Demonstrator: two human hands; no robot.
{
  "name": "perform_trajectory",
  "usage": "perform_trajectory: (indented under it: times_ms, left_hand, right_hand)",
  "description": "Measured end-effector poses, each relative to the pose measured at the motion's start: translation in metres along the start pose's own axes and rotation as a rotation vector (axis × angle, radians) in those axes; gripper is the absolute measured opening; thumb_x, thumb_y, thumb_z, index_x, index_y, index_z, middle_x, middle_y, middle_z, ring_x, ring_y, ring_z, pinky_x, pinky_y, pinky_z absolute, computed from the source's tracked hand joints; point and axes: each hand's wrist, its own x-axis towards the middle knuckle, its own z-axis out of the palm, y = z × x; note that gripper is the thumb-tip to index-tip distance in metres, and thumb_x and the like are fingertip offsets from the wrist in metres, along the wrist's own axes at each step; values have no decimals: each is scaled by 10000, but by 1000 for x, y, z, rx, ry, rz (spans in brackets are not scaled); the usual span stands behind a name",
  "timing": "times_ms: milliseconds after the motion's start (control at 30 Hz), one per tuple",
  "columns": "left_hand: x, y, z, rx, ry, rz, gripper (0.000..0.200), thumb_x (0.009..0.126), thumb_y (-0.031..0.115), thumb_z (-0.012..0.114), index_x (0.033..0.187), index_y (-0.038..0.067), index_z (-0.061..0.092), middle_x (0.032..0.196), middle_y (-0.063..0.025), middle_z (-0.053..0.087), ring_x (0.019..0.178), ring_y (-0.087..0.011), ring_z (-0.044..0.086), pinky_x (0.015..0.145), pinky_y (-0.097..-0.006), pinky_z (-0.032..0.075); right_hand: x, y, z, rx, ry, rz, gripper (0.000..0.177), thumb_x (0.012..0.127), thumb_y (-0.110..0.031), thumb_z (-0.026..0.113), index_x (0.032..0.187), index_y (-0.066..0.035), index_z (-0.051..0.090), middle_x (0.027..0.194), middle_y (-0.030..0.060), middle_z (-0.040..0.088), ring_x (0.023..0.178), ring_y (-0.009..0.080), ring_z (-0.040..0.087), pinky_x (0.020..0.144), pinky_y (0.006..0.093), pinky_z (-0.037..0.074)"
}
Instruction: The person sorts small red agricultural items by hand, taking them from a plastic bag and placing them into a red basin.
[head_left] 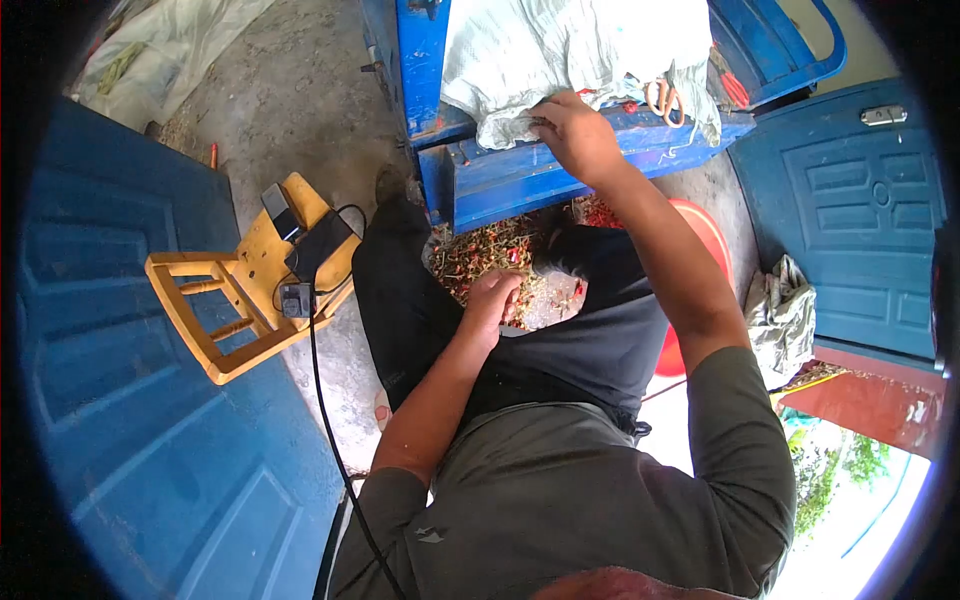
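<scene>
My right hand is at the front edge of a white woven sack spread over a blue metal ledge. Its thumb and fingers are pinched together against the sack's folds; what they hold is hidden. Lower down, between my knees, my left hand is curled closed beside a heap of red and green-brown bits that look like chili pieces and stems. I cannot make out what lies in its fingers. Scissors with pinkish handles rest on the sack to the right of my right hand.
A red-handled tool lies at the right of the ledge. On my left stands a yellow wooden chair with devices and a black cable running toward me. A red basin sits beside my right leg. Blue doors flank both sides.
</scene>
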Motion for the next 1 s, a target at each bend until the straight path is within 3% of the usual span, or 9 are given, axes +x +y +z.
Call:
perform_trajectory:
  times_ms: [100,167,267,400,533,633,800,867,1000]
  left_hand:
    - [3,-1,3,0,-5,-5,125,933,181,603,963,61,626,687,42,479,518,-55,398,458,-230,320]
    - [2,-1,3,0,-11,-5,126,933,181,602,959,60,624,685,42,478,517,-55,399,457,-231,320]
    - [0,2,6,-14,-13,-6,129,927,178,601,944,56,638,685,40,496,513,-50,413,449,-219,325]
    - [5,-2,3,-71,-34,-18,134,925,170,591,956,54,651,682,35,515,501,-48,426,431,-209,327]
    - [15,-16,-1,34,11,-9,155,939,159,567,994,34,640,720,-12,578,509,-82,494,413,-238,366]
    - [12,-13,10,-41,91,40,170,947,154,550,993,22,647,760,-42,619,558,-122,583,436,-267,440]
    - [24,-12,-6,4,167,52,179,991,158,506,1025,33,629,842,-53,614,691,-120,602,549,-248,482]
    - [23,-10,0,19,199,88,191,1002,175,500,1026,34,627,774,-37,598,553,-110,549,444,-249,428]
    - [28,-11,1,56,165,35,187,996,198,516,1017,53,634,699,-21,580,443,-107,481,366,-247,347]
  right_hand:
    - [-13,-4,-8,180,137,-57,202,843,-82,728,1043,-70,702,957,96,644,857,268,650,736,347,528]
    - [-26,-11,-18,566,177,191,179,854,-65,746,1029,-46,716,935,61,665,808,148,628,698,258,498]
    - [-63,-20,-25,698,200,440,161,872,-86,744,1022,-35,714,919,22,680,775,73,595,660,209,468]
    - [-132,-40,-23,1022,-227,786,221,891,-121,720,1082,-15,685,862,19,702,755,80,626,618,222,494]
    - [-196,-69,24,1477,-587,892,223,896,-146,719,1081,-27,684,875,34,711,794,111,678,645,249,517]
    - [-212,-78,54,1672,-574,1013,175,898,-127,719,1038,-25,697,866,27,707,784,105,670,638,254,519]
    - [-218,-96,88,1509,-307,808,120,891,-101,729,988,-32,717,851,9,699,717,81,623,647,248,508]
    - [-215,-107,91,1200,-27,713,110,884,-95,724,967,-23,725,826,5,692,683,85,605,621,258,493]
    - [-212,-112,99,945,51,1021,130,845,-146,760,911,-36,736,809,51,677,707,126,617,663,268,489]
